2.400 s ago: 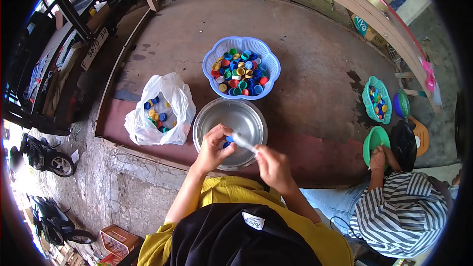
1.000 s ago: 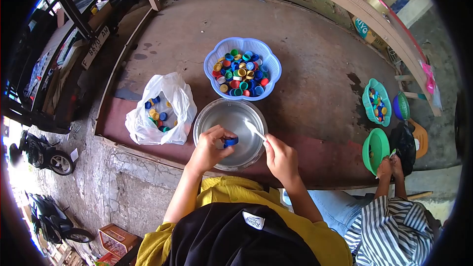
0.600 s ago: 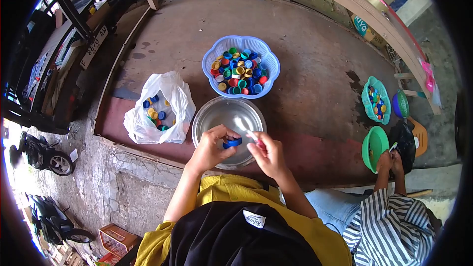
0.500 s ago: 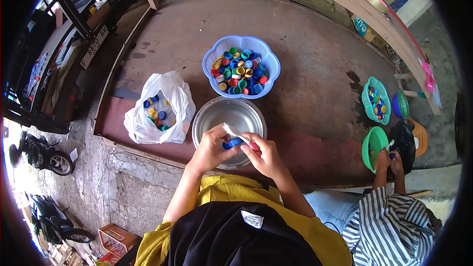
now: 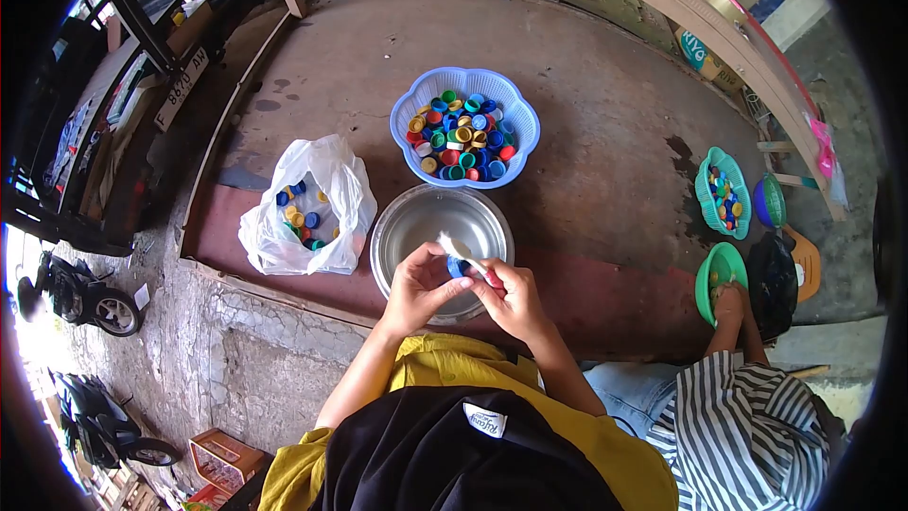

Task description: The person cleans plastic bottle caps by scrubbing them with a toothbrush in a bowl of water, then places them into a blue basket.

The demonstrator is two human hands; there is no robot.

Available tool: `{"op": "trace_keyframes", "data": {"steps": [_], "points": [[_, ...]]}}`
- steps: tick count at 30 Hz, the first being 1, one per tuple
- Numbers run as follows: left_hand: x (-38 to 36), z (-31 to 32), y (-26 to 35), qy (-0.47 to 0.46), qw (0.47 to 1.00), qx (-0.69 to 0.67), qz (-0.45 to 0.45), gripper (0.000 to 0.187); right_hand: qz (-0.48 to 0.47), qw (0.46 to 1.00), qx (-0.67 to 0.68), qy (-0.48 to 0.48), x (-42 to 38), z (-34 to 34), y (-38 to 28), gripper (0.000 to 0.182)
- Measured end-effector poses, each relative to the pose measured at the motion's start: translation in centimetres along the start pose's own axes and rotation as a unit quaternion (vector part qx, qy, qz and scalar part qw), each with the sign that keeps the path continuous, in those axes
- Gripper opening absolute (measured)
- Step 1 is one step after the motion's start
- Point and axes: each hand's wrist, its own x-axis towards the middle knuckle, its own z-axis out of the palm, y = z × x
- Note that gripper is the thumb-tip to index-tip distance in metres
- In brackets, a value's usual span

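Cloth in black (image 5: 426,454), with a white label (image 5: 485,420) on it, lies nearest you, over your yellow clothes (image 5: 605,459). Ahead of it, your left hand (image 5: 414,293) has its fingers closed around a blue cap (image 5: 458,267). Your right hand (image 5: 514,305) has its fingers closed on a brush (image 5: 457,247), near the brush's red part. The white bristles point up and to the left, just beside the cap; you cannot tell whether they touch it.

Both your hands are over the near part of a metal bowl (image 5: 421,220) on the desk (image 5: 331,66). Off to the right, another person in a striped shirt (image 5: 747,416) has their hands (image 5: 730,301) at a green bowl (image 5: 707,289), with a black bag (image 5: 777,282) just beside it.

Left of the metal bowl, a white plastic bag (image 5: 270,244) stands open with mixed caps inside. Just beyond the bowl, a blue basket (image 5: 407,99) holds a heap of coloured caps (image 5: 465,134). Well to its right, a teal basket (image 5: 705,199) holds more small coloured pieces.
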Motion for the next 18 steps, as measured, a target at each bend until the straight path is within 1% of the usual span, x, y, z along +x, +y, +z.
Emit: {"op": "trace_keyframes", "data": {"steps": [1, 4, 5, 6, 8, 9, 10, 11, 12, 15, 16, 18], "points": [[0.0, -0.1, -0.1, 0.001, 1.000, 0.007, 0.022, 0.038, -0.004, 1.000, 0.000, 0.018, 0.0, 0.1, -0.2, 0.023], [0.3, -0.5, 0.6, 0.042, 0.984, 0.168, 0.046, 0.038, 0.053, 0.991, -0.115, 0.043, -0.6, -0.7, -3.4, 0.029], [0.4, -0.4, 0.9, 0.067, 0.981, 0.176, 0.054, 0.035, -0.072, 0.986, -0.137, 0.063, -0.9, -0.4, -2.5, 0.033], [0.4, -0.4, 1.2, 0.066, 0.969, 0.228, 0.063, 0.036, -0.093, 0.982, -0.164, 0.033, -1.3, -0.3, -3.0, 0.030], [0.5, -0.6, 1.7, 0.062, 0.938, 0.330, 0.080, 0.038, -0.027, 0.969, -0.246, -0.022, -2.4, -0.4, -2.0, 0.027], [0.6, -0.7, 1.7, 0.063, 0.924, 0.367, 0.085, 0.039, -0.021, 0.966, -0.256, 0.023, -2.4, -0.4, -1.9, 0.026], [0.6, -0.6, 1.6, 0.066, 0.928, 0.358, 0.079, 0.039, -0.017, 0.962, -0.266, 0.067, -2.2, -0.6, -1.8, 0.026], [0.6, -0.4, 1.5, 0.071, 0.932, 0.349, 0.074, 0.039, -0.013, 0.953, -0.290, 0.089, -2.1, -0.7, -2.2, 0.026], [0.5, -0.3, 1.5, 0.073, 0.935, 0.340, 0.067, 0.039, -0.020, 0.953, -0.293, 0.071, -2.2, -0.7, -2.5, 0.026], [0.4, -0.5, 1.2, 0.070, 0.941, 0.322, 0.083, 0.039, -0.033, 0.956, -0.290, 0.011, -2.5, -0.3, -2.9, 0.023], [0.4, -0.6, 1.3, 0.068, 0.940, 0.322, 0.089, 0.039, -0.012, 0.957, -0.286, 0.047, -2.3, -0.5, -2.0, 0.022], [0.1, -0.6, 1.5, 0.074, 0.958, 0.268, 0.074, 0.040, 0.031, 0.954, -0.275, 0.113, -1.5, -1.5, -0.6, 0.020]]}}
